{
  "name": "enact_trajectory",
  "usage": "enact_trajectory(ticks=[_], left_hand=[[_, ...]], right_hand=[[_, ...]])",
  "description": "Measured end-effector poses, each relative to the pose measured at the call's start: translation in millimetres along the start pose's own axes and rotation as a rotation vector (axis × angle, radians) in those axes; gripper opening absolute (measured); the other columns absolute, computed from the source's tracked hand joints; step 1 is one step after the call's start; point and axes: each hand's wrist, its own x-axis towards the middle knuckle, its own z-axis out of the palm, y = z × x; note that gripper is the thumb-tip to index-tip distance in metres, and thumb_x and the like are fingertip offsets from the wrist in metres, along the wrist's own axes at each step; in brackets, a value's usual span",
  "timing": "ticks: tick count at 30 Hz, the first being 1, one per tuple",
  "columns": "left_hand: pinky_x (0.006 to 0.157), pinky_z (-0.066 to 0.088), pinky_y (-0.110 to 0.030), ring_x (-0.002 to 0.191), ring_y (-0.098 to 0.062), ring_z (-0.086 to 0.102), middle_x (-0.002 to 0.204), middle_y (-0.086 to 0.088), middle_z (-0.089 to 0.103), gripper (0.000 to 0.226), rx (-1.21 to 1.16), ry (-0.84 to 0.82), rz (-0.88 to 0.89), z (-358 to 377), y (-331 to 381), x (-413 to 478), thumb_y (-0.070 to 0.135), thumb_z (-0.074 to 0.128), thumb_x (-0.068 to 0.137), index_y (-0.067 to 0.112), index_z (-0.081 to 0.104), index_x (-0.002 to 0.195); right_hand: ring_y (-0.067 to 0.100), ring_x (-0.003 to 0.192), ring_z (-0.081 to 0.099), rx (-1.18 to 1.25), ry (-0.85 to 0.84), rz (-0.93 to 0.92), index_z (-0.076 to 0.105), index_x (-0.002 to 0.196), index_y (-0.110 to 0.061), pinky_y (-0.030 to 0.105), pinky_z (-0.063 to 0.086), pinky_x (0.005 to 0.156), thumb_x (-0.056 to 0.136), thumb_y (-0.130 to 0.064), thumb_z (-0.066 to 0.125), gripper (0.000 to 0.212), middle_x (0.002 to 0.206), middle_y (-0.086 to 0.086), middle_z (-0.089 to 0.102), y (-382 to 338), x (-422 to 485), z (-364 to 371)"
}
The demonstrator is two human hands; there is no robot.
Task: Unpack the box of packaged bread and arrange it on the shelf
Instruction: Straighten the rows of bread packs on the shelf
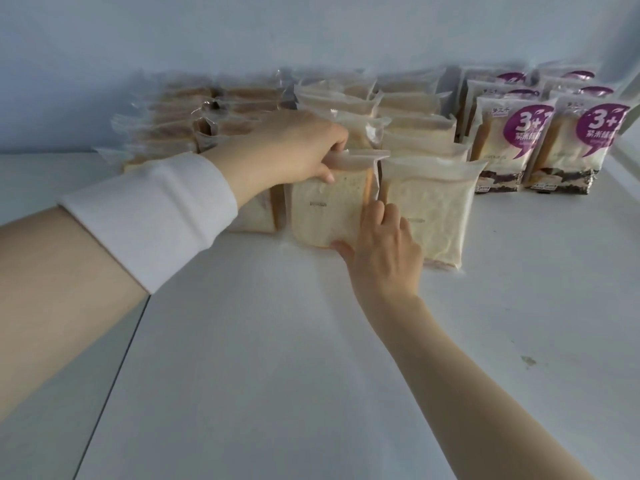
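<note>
The left hand (pixel 298 147) pinches the top seal of an upright clear-wrapped bread pack (pixel 329 206) on the white shelf (pixel 277 341); the right hand (pixel 381 251) seems to steady its lower edge.

Soft, cool, even light filled the frame, leaving only faint shadows. The clear-wrapped bread packets (pixel 180 109) stacked beyond the left grip (pixel 294 147) looked blurred; wide-angle distortion stretched the lower edges.

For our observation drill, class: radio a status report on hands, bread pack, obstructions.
Left hand pinches front bread pack by top seal. Right hand presses its lower front. Pack standing on shelf, neighbour pack close beside; nothing blocking.
</note>
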Motion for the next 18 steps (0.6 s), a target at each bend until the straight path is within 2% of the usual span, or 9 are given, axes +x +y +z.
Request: enact_trajectory(ticks=[2,5,8,11,13,15,16,18], left_hand=[[0.059,0.027,-0.029,0.08,-0.02,0.043,0.073,0.007,0.041,0.027,0.06,0.053,0.018,-3.0,-0.5,5.0,0.036,0.064,0.083,0.018,0.053,0.099],[0.079,0.031,-0.034,0.095,-0.026,0.049,0.094,-0.005,0.057,0.032,0.106,0.107,0.037,-1.0,-6.0,12.5,0.038,0.063,0.083,0.016,0.054,0.104],[0.091,0.033,-0.038,0.11,-0.028,0.048,0.113,-0.006,0.06,0.033,0.122,0.131,0.086,7.5,-10.7,19.8,0.037,0.062,0.084,0.015,0.053,0.106],[0.101,0.03,-0.041,0.124,-0.029,0.036,0.131,-0.01,0.046,0.044,0.094,0.167,0.144,13.5,-19.0,24.2,0.041,0.066,0.079,0.012,0.053,0.109],[0.111,0.024,-0.047,0.137,-0.032,0.021,0.148,-0.013,0.026,0.057,0.043,0.192,0.169,14.6,-25.1,27.6,0.047,0.071,0.071,0.011,0.05,0.109],[0.116,0.012,-0.047,0.143,-0.031,0.006,0.155,-0.012,0.006,0.071,0.055,0.098,0.161,17.2,-29.0,31.6,0.048,0.075,0.065,0.012,0.043,0.118],[0.116,0.009,-0.045,0.144,-0.029,0.006,0.156,-0.012,0.006,0.079,0.09,0.041,0.155,20.1,-29.5,34.2,0.049,0.076,0.063,0.013,0.04,0.123],[0.112,0.017,-0.044,0.14,-0.028,0.018,0.152,-0.011,0.019,0.089,0.152,0.012,0.154,26.0,-30.2,38.7,0.05,0.078,0.06,0.013,0.036,0.129]], right_hand=[[0.025,0.11,0.048,-0.043,0.05,0.009,0.037,0.122,-0.009,0.029,0.032,0.067,0.085,-0.042,0.059,0.054,0.12,0.007,0.047,-3.0,10.4,1.5],[0.026,0.112,0.047,-0.095,0.05,0.05,0.03,0.132,-0.009,0.03,0.035,0.069,0.085,-0.041,0.059,0.064,0.119,0.008,0.047,-5.4,25.5,8.8],[0.027,0.114,0.046,-0.116,0.077,0.108,0.037,0.122,-0.01,0.031,0.035,0.067,0.088,-0.03,0.06,0.046,0.119,0.008,0.05,-7.7,39.8,20.8],[0.027,0.114,0.046,-0.113,0.1,0.139,0.036,0.124,-0.012,0.03,0.031,0.064,0.092,-0.023,0.055,0.039,0.117,0.007,0.05,-6.5,49.8,31.3],[0.026,0.112,0.048,-0.089,0.127,0.15,0.036,0.124,-0.012,0.03,0.03,0.064,0.092,-0.023,0.055,0.039,0.116,0.007,0.051,-5.5,51.7,32.3],[0.026,0.11,0.05,-0.079,0.135,0.151,0.034,0.125,-0.01,0.03,0.031,0.065,0.091,-0.025,0.056,0.043,0.116,0.006,0.053,-4.5,54.0,32.8],[0.025,0.11,0.05,-0.073,0.123,0.152,0.032,0.127,-0.01,0.03,0.032,0.065,0.091,-0.026,0.057,0.047,0.115,0.005,0.055,-4.6,54.1,33.1],[0.022,0.103,0.056,-0.082,0.114,0.193,0.031,0.128,-0.009,0.028,0.033,0.06,0.082,-0.031,0.067,0.063,0.106,0.003,0.062,-7.4,58.3,35.3]])
